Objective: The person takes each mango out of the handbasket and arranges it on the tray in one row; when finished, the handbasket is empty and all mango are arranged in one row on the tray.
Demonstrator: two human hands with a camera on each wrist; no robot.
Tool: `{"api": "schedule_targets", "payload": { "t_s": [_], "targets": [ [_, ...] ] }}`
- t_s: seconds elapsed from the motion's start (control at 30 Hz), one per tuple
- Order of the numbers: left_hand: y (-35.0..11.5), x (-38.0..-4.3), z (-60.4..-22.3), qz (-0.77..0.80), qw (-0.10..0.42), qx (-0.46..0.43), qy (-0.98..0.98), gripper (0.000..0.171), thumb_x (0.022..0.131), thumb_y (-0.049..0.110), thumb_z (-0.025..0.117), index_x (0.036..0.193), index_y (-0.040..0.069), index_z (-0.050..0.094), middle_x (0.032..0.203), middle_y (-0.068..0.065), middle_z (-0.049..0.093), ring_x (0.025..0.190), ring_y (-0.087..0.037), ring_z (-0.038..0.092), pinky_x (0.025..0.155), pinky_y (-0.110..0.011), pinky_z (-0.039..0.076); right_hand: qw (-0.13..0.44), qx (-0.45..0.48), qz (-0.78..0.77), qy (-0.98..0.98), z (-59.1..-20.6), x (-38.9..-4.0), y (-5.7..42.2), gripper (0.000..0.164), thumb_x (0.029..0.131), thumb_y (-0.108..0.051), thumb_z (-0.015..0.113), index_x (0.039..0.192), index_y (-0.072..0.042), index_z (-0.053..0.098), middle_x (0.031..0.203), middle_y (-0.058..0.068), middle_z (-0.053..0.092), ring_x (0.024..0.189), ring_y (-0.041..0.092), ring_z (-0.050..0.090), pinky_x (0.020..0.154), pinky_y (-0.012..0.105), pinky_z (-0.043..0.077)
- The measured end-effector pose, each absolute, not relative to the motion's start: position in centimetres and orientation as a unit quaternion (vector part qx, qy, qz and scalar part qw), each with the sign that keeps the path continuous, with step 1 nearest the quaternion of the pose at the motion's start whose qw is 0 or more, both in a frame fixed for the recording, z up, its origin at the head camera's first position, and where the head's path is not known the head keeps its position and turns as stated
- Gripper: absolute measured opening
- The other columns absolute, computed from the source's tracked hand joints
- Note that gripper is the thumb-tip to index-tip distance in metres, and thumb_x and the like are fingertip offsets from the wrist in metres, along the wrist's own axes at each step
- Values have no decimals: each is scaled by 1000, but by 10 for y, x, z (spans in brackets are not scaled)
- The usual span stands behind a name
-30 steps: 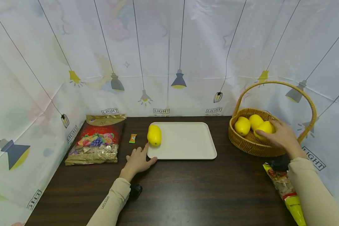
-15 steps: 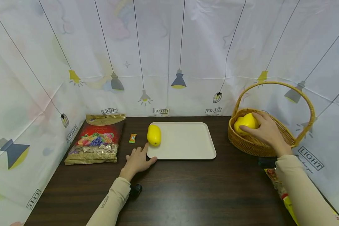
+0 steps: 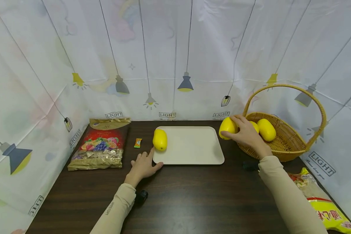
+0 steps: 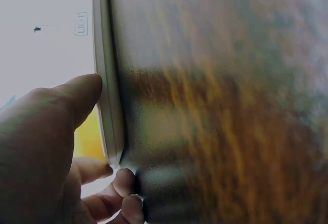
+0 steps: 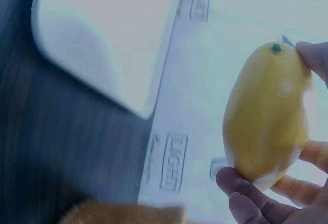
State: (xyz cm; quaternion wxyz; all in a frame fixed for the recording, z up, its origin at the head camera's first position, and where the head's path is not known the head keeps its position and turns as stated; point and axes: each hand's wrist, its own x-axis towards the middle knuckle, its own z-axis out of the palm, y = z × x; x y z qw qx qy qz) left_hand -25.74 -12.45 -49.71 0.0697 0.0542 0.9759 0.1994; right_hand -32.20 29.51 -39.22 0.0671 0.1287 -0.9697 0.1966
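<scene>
My right hand [image 3: 247, 131] grips a yellow mango [image 3: 227, 128] between thumb and fingers, held up between the basket and the tray. In the right wrist view this mango [image 5: 266, 114] shows a small green stem spot. My left hand [image 3: 142, 165] rests at the near left corner of a white rectangular tray [image 3: 193, 146], its thumb on the front edge and index finger at the left side. Another mango [image 3: 160, 139] lies at the tray's left end. Inside the wicker basket [image 3: 283, 156] are two more, one mango [image 3: 266, 130] in plain sight and one [image 3: 254, 126] partly behind my hand.
A red and gold candy bag [image 3: 100, 143] lies at the left, with one small wrapped candy [image 3: 138, 143] between it and the tray. A yellow snack bag [image 3: 324, 204] lies by my right forearm. The basket's tall handle [image 3: 286, 86] arches overhead. A patterned curtain [image 3: 175, 58] hangs behind.
My right hand has lifted a mango out of the basket and carried it left toward the tray. The left hand has stayed at the tray's corner.
</scene>
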Motion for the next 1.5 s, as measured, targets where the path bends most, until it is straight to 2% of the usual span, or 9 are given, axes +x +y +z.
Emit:
{"api": "schedule_targets", "payload": {
  "t_s": [0.33, 0.57, 0.7, 0.83, 1.03, 1.27, 1.5],
  "targets": [
    [-126, -259, -498, 196, 71, 52, 977, 87, 94, 64, 55, 161, 18, 25, 146, -21, 48, 130, -40, 45, 96, -69, 37, 40, 173, 214, -961, -415, -331, 247, 86, 88, -58, 68, 154, -10, 41, 158, 18, 36, 135, 46, 44, 104, 60, 44],
    [-125, -260, -499, 199, 67, 51, 976, 87, 94, 65, 55, 161, 18, 26, 147, -21, 48, 129, -40, 45, 94, -67, 37, -21, 188, 212, -959, -436, -334, 224, 89, 86, -61, 68, 155, -13, 39, 162, 21, 28, 142, 49, 36, 109, 65, 39],
    [-125, -259, -499, 200, 69, 52, 976, 87, 94, 64, 55, 162, 19, 25, 147, -21, 48, 129, -40, 45, 94, -67, 37, -42, 193, 214, -957, -449, -336, 216, 90, 84, -61, 70, 155, -15, 40, 162, 21, 29, 141, 47, 39, 110, 63, 38],
    [-125, -258, -498, 201, 70, 50, 976, 87, 94, 64, 55, 161, 19, 25, 146, -21, 48, 129, -40, 45, 94, -67, 37, -49, 200, 214, -955, -461, -339, 210, 90, 84, -62, 71, 154, -14, 41, 160, 21, 31, 139, 45, 43, 111, 61, 39],
    [-125, -258, -495, 201, 68, 50, 976, 87, 94, 64, 55, 161, 18, 25, 145, -21, 49, 128, -39, 46, 94, -66, 37, -55, 197, 224, -953, -467, -340, 204, 85, 84, -60, 72, 152, -17, 45, 160, 25, 26, 142, 48, 36, 112, 64, 36],
    [-125, -258, -496, 200, 65, 50, 976, 87, 94, 64, 55, 161, 18, 25, 145, -20, 49, 129, -39, 45, 93, -66, 37, -58, 205, 229, -950, -467, -342, 190, 85, 85, -60, 70, 153, -19, 43, 159, 22, 31, 136, 44, 45, 111, 62, 39],
    [-125, -258, -498, 200, 66, 49, 976, 87, 94, 64, 55, 161, 19, 25, 144, -20, 49, 127, -39, 46, 94, -66, 37, -74, 213, 234, -946, -468, -346, 171, 86, 85, -60, 68, 155, -17, 41, 164, 21, 27, 147, 46, 34, 116, 63, 32]
  ]
}}
